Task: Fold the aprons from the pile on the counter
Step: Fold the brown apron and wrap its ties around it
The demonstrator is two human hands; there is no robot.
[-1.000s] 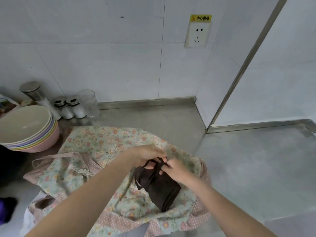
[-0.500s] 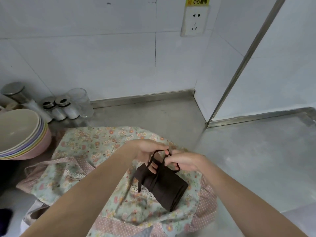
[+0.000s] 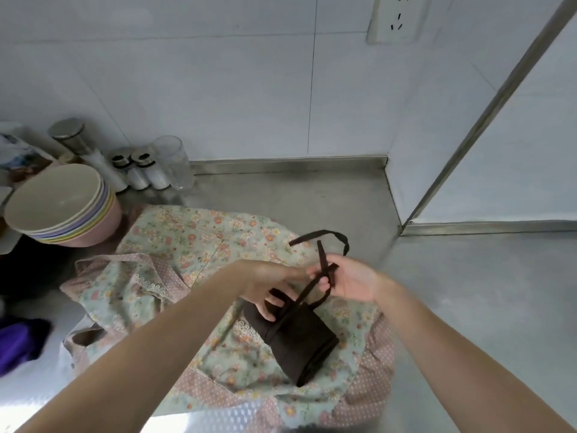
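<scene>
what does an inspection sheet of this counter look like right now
surface: steel counter, bare at the right
job's things: folded brown apron lying on the floral apron; its strap loops up
clutter: stacked bowls, shakers, glass, purple cloth at the left
grippers: left hand holds the bundle's top; right hand pinches the strap in its fingers
cables: nothing seen
surroundings: tiled wall, socket
</scene>
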